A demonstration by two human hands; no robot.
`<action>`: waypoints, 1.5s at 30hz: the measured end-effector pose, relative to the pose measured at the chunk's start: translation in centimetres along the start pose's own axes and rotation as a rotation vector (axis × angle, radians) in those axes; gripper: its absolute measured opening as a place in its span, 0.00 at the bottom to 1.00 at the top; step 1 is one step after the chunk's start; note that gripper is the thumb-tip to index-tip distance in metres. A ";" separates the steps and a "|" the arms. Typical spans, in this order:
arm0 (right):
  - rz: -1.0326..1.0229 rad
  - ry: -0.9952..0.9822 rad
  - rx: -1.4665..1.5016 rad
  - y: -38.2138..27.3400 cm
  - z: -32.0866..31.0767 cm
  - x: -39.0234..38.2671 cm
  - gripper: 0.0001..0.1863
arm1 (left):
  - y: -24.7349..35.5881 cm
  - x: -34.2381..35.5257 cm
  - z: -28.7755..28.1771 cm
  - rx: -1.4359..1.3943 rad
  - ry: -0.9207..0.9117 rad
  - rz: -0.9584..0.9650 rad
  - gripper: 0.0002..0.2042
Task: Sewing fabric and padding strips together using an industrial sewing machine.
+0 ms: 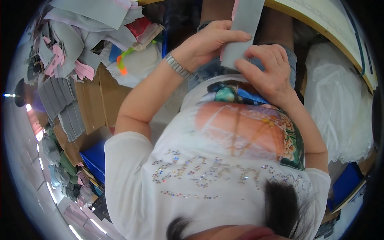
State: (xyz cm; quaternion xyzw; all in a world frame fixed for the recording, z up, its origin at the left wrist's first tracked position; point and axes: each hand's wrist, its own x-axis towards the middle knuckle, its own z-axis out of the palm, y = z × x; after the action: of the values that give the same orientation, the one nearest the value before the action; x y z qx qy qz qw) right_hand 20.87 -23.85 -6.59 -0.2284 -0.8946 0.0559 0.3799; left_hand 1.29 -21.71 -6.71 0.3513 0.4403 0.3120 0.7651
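A long grey fabric strip (pixel 242 49) with pink showing along its left edge lies lengthwise between my hands, over my lap. My left hand (pixel 210 43), with a metal watch on the wrist, grips it from the left: the thumb presses on top and the other fingers go underneath. At the near right edge of the strip, my right hand (pixel 271 72) is curled, its thumb and forefinger closed on the cloth. The strip's far end runs out of the top of the picture.
A heap of grey and pink cut pieces (pixel 76 40) is piled at the left, above a cardboard box (pixel 98 94) with grey stacks beside it. To the right are a table with a yellowish edge (pixel 320 24) and a clear plastic bag (pixel 336 104). A blue bin (pixel 93 159) is lower left.
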 end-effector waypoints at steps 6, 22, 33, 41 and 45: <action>-0.014 0.030 0.018 -0.3 0.1 -0.2 0.13 | 0.3 -0.3 0.1 -0.081 -0.061 0.029 0.16; -0.103 -0.017 0.002 0.1 -0.6 1.4 0.11 | 0.8 0.0 0.6 0.218 0.063 0.120 0.17; 0.100 -0.277 0.340 1.9 0.4 1.3 0.08 | 2.5 -1.2 -0.4 0.580 0.209 0.091 0.17; 0.185 -0.364 0.528 4.1 1.3 2.0 0.06 | 12.2 10.7 -2.8 1.532 0.226 1.248 0.09; 0.246 -0.466 0.576 5.0 1.3 1.8 0.03 | 14.4 12.3 -2.5 1.748 0.117 1.017 0.11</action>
State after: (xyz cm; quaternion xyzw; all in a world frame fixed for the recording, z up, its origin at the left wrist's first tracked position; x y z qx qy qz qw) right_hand 20.69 -18.52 -7.69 -0.1993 -0.8706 0.4002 0.2055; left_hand 1.77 -3.28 -1.52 0.9184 0.3493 0.1858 -0.0065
